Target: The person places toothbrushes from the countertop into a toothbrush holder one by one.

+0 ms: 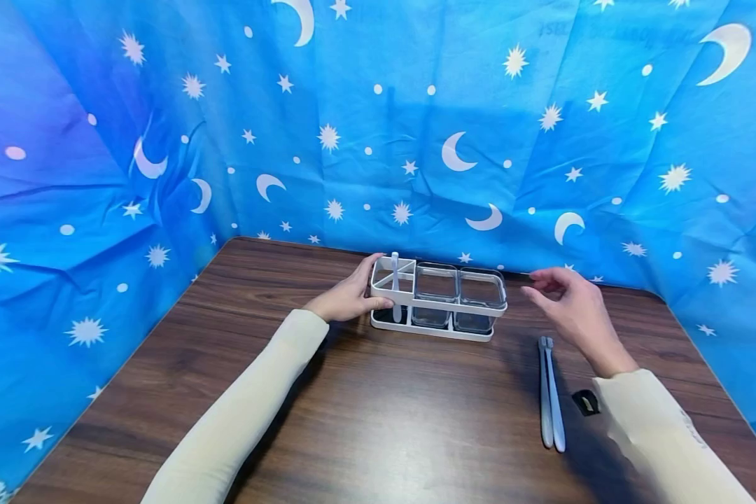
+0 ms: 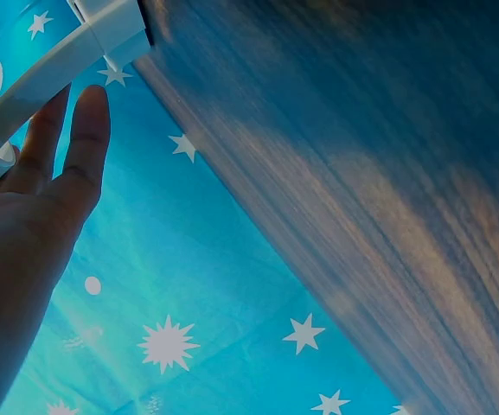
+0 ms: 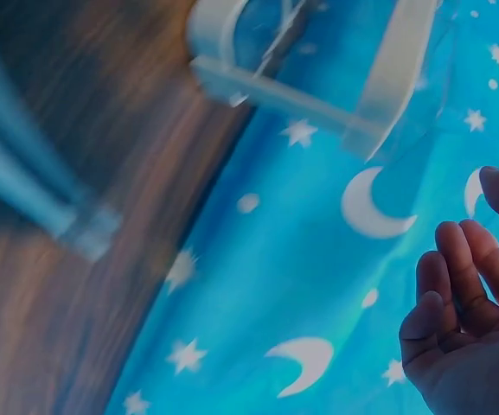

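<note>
Toothbrush rack (image 1: pixel 431 302): stood toward back of table (image 1: pixel 365 420), gripped at left end by left hand (image 1: pixel 349 297); seemingly was being filled, likely called next for lowering right hand (image 1: pixel 576 308), empty, loosely curled, to loose toothbrushes (image 1: pixel 556 413)

2 long cream sleeves (image 1: pixel 236 406); faint marking (image 1: pixel 692 427) on right sleeve (image 1: pixel 652 420); 2 bare hands (image 1: pixel 570 311).

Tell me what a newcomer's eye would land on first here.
Most likely the bright blue cloth with white moons and stars, which fills the background behind the brown table. Next comes the white holder near the table's far edge, its left end gripped by the left hand. To its right, the right hand hangs in the air beyond two toothbrushes lying side by side.
</note>
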Available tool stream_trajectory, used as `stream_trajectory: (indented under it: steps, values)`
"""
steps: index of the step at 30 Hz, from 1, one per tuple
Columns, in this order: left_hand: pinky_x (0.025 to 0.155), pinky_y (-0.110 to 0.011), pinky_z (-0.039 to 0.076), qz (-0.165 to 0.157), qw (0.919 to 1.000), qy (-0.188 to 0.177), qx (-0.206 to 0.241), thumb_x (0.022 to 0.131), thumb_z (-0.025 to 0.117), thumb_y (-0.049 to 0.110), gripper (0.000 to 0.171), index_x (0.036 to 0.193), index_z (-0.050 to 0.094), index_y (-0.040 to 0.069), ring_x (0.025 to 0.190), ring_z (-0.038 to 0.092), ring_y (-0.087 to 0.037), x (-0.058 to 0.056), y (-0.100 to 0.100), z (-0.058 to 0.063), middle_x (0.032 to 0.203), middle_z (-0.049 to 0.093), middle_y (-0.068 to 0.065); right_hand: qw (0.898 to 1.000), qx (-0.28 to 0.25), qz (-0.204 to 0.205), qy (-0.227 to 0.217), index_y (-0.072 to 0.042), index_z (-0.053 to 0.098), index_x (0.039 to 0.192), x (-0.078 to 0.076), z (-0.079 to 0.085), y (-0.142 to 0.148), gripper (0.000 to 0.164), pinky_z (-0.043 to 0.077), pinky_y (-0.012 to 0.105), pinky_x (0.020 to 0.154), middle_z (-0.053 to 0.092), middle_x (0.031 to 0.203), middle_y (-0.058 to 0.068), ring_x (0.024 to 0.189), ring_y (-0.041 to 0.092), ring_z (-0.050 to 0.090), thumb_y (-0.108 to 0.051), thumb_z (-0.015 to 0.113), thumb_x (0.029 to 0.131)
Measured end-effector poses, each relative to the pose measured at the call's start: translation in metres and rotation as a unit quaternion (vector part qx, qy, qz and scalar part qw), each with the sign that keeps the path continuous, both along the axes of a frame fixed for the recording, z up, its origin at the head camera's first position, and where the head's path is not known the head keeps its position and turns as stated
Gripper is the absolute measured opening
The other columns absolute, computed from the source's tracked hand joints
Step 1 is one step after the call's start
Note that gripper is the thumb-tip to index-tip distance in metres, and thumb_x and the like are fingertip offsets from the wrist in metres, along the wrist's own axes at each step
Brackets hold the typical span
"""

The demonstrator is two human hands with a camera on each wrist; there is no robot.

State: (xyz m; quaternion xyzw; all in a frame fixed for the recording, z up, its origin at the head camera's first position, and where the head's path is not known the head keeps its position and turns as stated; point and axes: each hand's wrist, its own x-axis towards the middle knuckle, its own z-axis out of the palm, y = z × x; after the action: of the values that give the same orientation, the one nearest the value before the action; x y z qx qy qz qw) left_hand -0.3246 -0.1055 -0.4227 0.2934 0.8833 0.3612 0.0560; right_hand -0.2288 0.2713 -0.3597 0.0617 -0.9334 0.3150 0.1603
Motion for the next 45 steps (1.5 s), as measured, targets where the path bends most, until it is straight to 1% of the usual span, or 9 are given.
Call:
stream_trajectory:
  steps: [6, 12, 18, 22, 24, 27, 32, 40, 45]
  values:
    - [0.097, -0.042, 0.037, 0.004, 1.0000, 0.003, -0.006, 0.084, 0.069, 0.045, 0.094, 0.150, 0.007, 0.018, 0.112, 0.045, -0.021, 0.000, 0.001, 0.000, 0.139, 0.031, -0.007, 0.999, 0.032, -0.018, -0.021, 0.002, 0.060, 0.113, 0.012, -0.013, 0.029, 0.037, 0.047, 0.050, 0.073, 0.062, 0.099, 0.019, 0.085, 0.032, 0.057, -0.026, 0.067, 0.090]
    - [0.094, -0.044, 0.039, 0.003, 1.0000, 0.003, 0.001, 0.083, 0.069, 0.046, 0.095, 0.150, 0.008, 0.018, 0.109, 0.047, -0.023, 0.000, 0.000, 0.001, 0.138, 0.032, -0.008, 0.995, 0.050, -0.021, -0.084, 0.005, 0.057, 0.115, 0.020, -0.025, 0.044, 0.040, 0.048, 0.049, 0.073, 0.061, 0.098, 0.022, 0.086, 0.034, 0.057, -0.023, 0.068, 0.089]
    - [0.096, -0.044, 0.037, -0.001, 1.0000, 0.002, 0.004, 0.084, 0.068, 0.046, 0.094, 0.150, 0.008, 0.018, 0.111, 0.046, -0.023, -0.001, 0.000, 0.000, 0.138, 0.031, -0.008, 0.986, 0.061, -0.011, -0.157, 0.005, 0.056, 0.111, 0.024, -0.033, 0.051, 0.040, 0.047, 0.041, 0.067, 0.060, 0.091, 0.016, 0.080, 0.028, 0.055, -0.025, 0.068, 0.088]
    - [0.097, -0.044, 0.037, -0.003, 1.0000, -0.001, 0.004, 0.084, 0.068, 0.046, 0.094, 0.150, 0.007, 0.018, 0.111, 0.045, -0.023, -0.001, -0.001, 0.000, 0.140, 0.030, -0.008, 0.975, 0.074, -0.010, -0.210, 0.004, 0.059, 0.100, 0.026, -0.040, 0.053, 0.032, 0.045, 0.035, 0.061, 0.058, 0.084, 0.012, 0.074, 0.025, 0.052, -0.024, 0.068, 0.088]
    - [0.097, -0.044, 0.037, -0.004, 1.0000, -0.001, 0.004, 0.084, 0.068, 0.045, 0.093, 0.150, 0.007, 0.018, 0.112, 0.045, -0.023, 0.000, -0.001, 0.000, 0.140, 0.029, -0.007, 0.971, 0.082, -0.007, -0.226, 0.003, 0.060, 0.094, 0.027, -0.043, 0.054, 0.028, 0.043, 0.034, 0.059, 0.058, 0.080, 0.010, 0.071, 0.024, 0.051, -0.022, 0.068, 0.087]
    - [0.099, -0.044, 0.035, -0.004, 1.0000, -0.002, 0.005, 0.084, 0.068, 0.045, 0.093, 0.150, 0.007, 0.019, 0.114, 0.044, -0.023, 0.000, 0.000, 0.000, 0.141, 0.028, -0.007, 0.967, 0.088, -0.002, -0.237, 0.002, 0.061, 0.089, 0.029, -0.049, 0.054, 0.024, 0.040, 0.034, 0.057, 0.057, 0.076, 0.008, 0.068, 0.022, 0.050, -0.020, 0.069, 0.087]
    - [0.101, -0.046, 0.033, -0.001, 1.0000, -0.001, 0.002, 0.084, 0.067, 0.048, 0.095, 0.150, 0.007, 0.018, 0.117, 0.043, -0.023, -0.001, 0.000, 0.000, 0.144, 0.027, -0.007, 0.963, 0.091, -0.002, -0.253, 0.003, 0.060, 0.091, 0.029, -0.058, 0.053, 0.024, 0.040, 0.033, 0.057, 0.057, 0.074, 0.005, 0.066, 0.021, 0.050, -0.020, 0.068, 0.087]
    - [0.101, -0.045, 0.032, 0.009, 0.9999, -0.007, -0.005, 0.083, 0.066, 0.052, 0.093, 0.149, 0.005, 0.028, 0.119, 0.042, -0.021, 0.000, 0.000, 0.000, 0.145, 0.026, -0.005, 0.957, 0.094, -0.002, -0.274, 0.004, 0.060, 0.092, 0.026, -0.064, 0.050, 0.023, 0.040, 0.033, 0.057, 0.055, 0.072, 0.005, 0.065, 0.020, 0.050, -0.017, 0.067, 0.087]
    - [0.102, -0.046, 0.032, 0.013, 0.9998, -0.006, -0.010, 0.083, 0.067, 0.051, 0.094, 0.150, 0.005, 0.026, 0.121, 0.041, -0.022, 0.001, 0.000, 0.001, 0.146, 0.024, -0.005, 0.957, 0.095, -0.007, -0.276, 0.006, 0.060, 0.093, 0.025, -0.067, 0.049, 0.024, 0.040, 0.033, 0.058, 0.055, 0.075, 0.006, 0.067, 0.021, 0.050, -0.015, 0.067, 0.087]
